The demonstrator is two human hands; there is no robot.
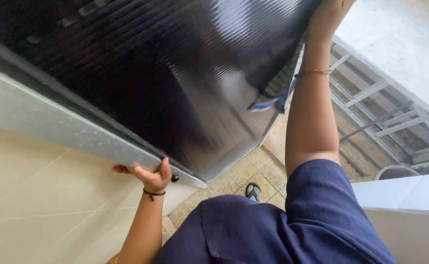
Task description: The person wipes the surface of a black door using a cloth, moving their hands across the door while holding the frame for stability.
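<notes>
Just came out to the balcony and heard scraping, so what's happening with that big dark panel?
A person in a navy top is holding a large dark ribbed panel with both hands. The left hand grips its pale lower frame near a small black knob; the right hand is raised to its upper edge. The panel tilts over a patterned tile floor.
</notes>
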